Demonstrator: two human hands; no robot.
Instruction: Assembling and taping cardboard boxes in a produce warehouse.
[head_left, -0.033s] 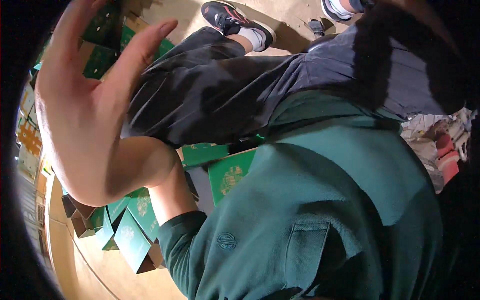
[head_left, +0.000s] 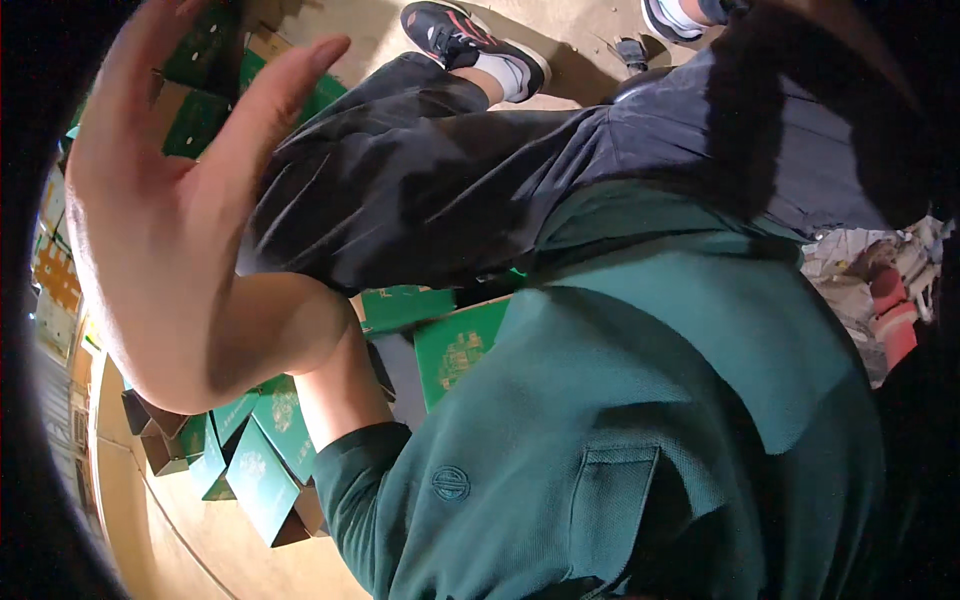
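My left hand is raised close to the camera, large in the left part of the view. Its thumb stands well apart from the fingers, whose tips run past the top edge. Nothing shows between thumb and fingers. The bent left arm comes out of a short green sleeve. A dark, blurred brownish shape fills the upper right edge; it looks like part of my right hand, with its fingers lost in shadow. Behind the left arm lie several green cardboard boxes with gold print.
My legs in dark trousers stretch across the upper middle, ending in dark sneakers on the floor. More green boxes lie behind the left hand. A heap of pale and reddish scraps sits at the right.
My left hand has shifted very slightly to the left. Its pose is the same.
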